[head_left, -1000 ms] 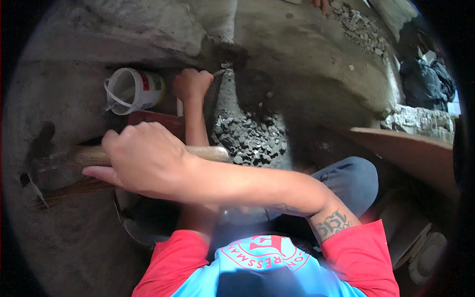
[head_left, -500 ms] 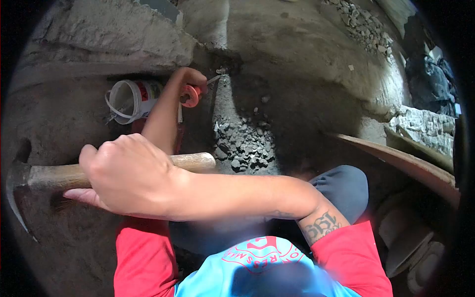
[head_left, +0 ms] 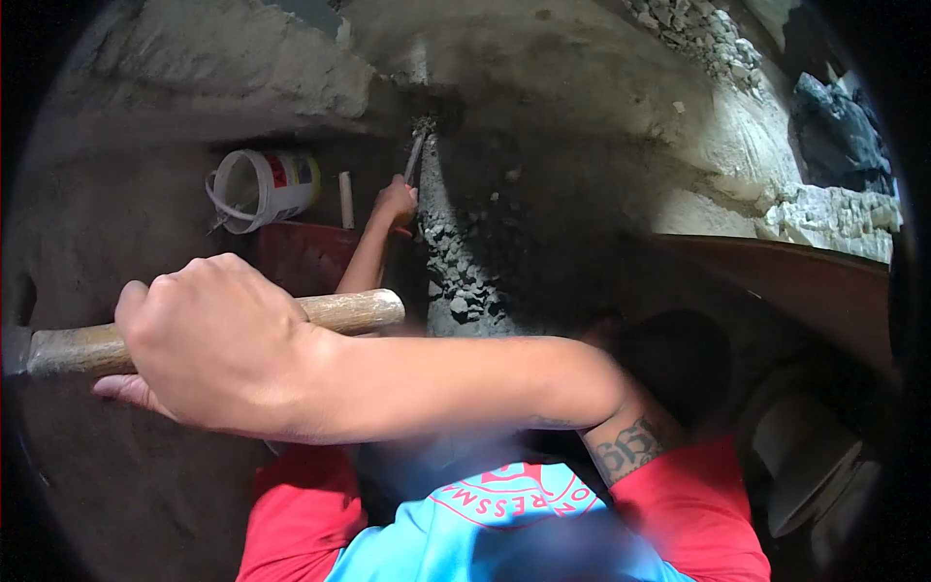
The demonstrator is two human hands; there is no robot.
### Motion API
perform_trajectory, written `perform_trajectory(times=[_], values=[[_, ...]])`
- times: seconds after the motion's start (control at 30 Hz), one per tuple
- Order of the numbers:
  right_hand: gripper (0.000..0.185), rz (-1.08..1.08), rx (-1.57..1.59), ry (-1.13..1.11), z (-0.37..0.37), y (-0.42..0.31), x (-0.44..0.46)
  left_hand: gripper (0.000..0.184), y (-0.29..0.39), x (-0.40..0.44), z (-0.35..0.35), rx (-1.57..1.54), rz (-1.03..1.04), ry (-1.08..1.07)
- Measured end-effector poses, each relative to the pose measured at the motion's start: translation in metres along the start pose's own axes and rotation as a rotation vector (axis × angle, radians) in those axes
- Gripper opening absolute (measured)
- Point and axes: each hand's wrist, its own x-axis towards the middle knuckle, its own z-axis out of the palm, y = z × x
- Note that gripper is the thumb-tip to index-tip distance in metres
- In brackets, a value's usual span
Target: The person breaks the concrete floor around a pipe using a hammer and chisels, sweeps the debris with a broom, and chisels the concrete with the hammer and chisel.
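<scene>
My right hand (head_left: 218, 339) is wrapped around the wooden handle (head_left: 354, 310) of a pick hammer, its arm crossing in front of my chest. The dark hammer head (head_left: 15, 351) lies at the far left edge of view, partly lost in shadow. Further forward, my left hand (head_left: 396, 201) grips a metal chisel (head_left: 415, 160) that slants away from me. The chisel's tip is at broken material at the far end of a narrow strip of rubble (head_left: 456, 272). Only a sliver of the chisel's orange guard (head_left: 403, 232) shows below the hand.
A white bucket (head_left: 291, 199) lies tipped left of my left hand. Beside it are a short wooden stick (head_left: 346, 201) and a dark red flat piece (head_left: 305, 257). Boards (head_left: 805, 281) and a black plastic bag (head_left: 839, 136) are at right, with a rubble heap (head_left: 698, 34) at top right.
My left hand has come slightly nearer and to the right, and the chisel now points more straight ahead. The orange guard is mostly hidden. The hammer has shifted left, its head now almost out of view.
</scene>
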Motion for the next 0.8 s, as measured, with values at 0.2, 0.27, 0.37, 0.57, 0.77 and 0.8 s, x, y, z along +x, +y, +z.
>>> perform_trajectory(times=[0.2, 0.27, 0.37, 0.57, 0.77, 0.8], values=[[0.049, -0.016, -0.032, 0.083, 0.004, 0.003, 0.008, 0.037, -0.001, -0.006, -0.018, -0.855, -0.194, -0.44], [0.049, -0.012, -0.025, 0.051, 0.005, -0.001, 0.01, 0.034, -0.004, -0.008, -0.026, -1.383, -0.28, -0.689], [0.049, -0.017, -0.002, -0.01, 0.01, -0.008, 0.007, 0.024, 0.038, -0.05, -0.068, -0.568, -0.132, -0.495], [0.053, -0.106, 0.059, 0.025, 0.027, -0.015, -0.007, 0.027, 0.001, -0.059, -0.045, 0.243, 0.191, 0.026], [0.052, -0.107, 0.072, -0.01, 0.027, -0.017, -0.01, 0.022, -0.01, -0.009, -0.062, 0.102, 0.028, -0.109], [0.052, -0.112, 0.07, -0.012, 0.027, -0.017, -0.01, 0.022, -0.021, 0.017, -0.047, 0.095, 0.056, -0.154]])
